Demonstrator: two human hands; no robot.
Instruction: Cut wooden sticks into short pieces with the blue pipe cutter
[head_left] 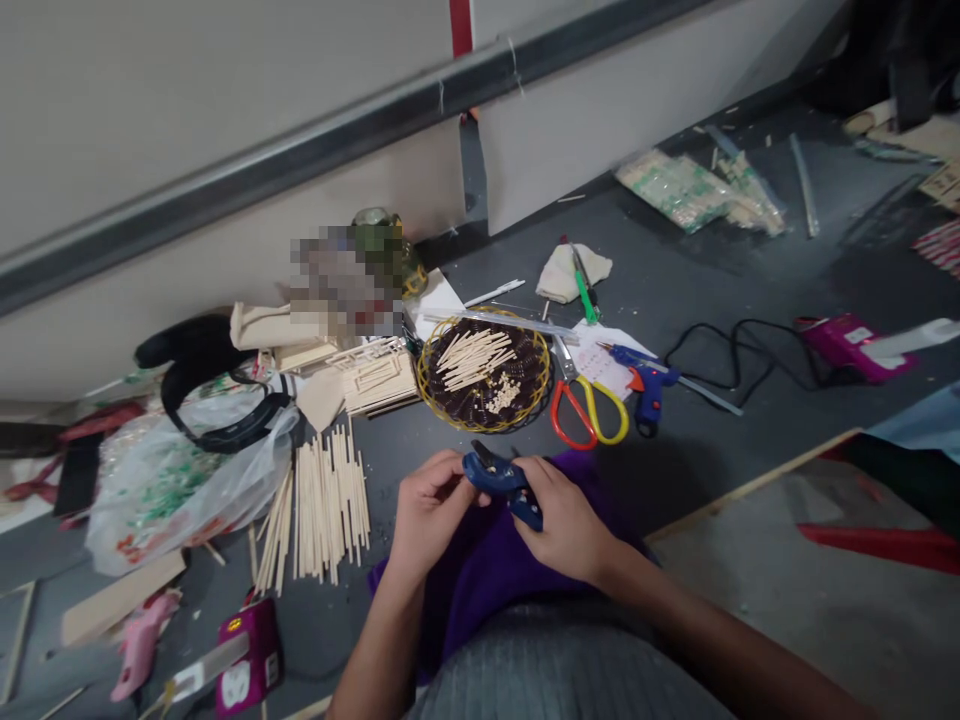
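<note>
Over a purple cloth (484, 600), my right hand (566, 520) is wrapped round a blue hand cutter (495, 472) with dark jaws, which looks like pruning shears or a pipe cutter. My left hand (431, 510) is pinched at the cutter's far end; what lies between its fingertips is too small or hidden to tell. Just beyond both hands, a round woven basket (541, 375) with a yellow rim holds thin wooden sticks (474, 358) and small cut wooden bits (504, 393). Longer wooden sticks (330, 505) lie in a loose row left of my left hand.
Scissors (589, 405) with red and yellow handles and a blue glue gun (651, 385) lie right of the basket. A green utility knife (585, 285) rests on a white cloth (555, 275). Leftward are a plastic bag (195, 490), a black headband (202, 410) and a pink glue gun (146, 640).
</note>
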